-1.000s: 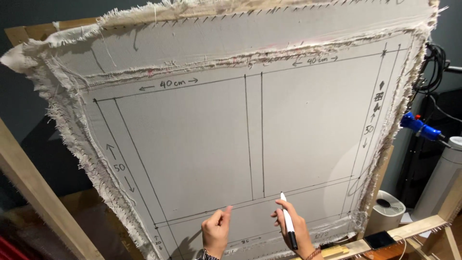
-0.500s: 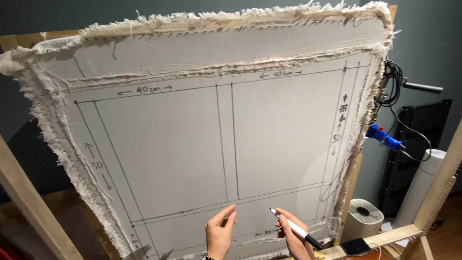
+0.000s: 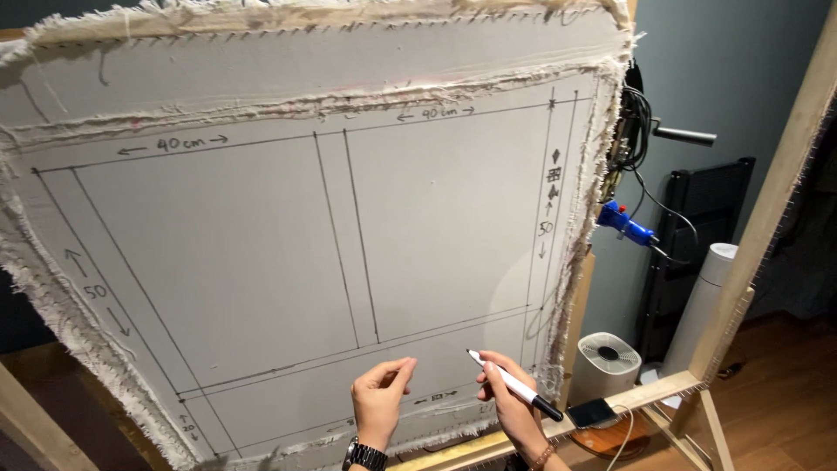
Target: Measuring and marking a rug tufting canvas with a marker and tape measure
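Right hand [image 3: 510, 406] pinches a white marker [image 3: 513, 386], tip toward the ruled canvas [image 3: 261, 262]; left hand [image 3: 379, 401] loosely curled, empty, near it.

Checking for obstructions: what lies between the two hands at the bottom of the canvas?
In the head view, only bare canvas lies between the left hand and the right hand holding the marker.

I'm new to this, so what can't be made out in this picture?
- Head view: the canvas is cut off by the left and top edges.
- The left hand has its palm turned away.
- The right hand covers the middle of the marker.
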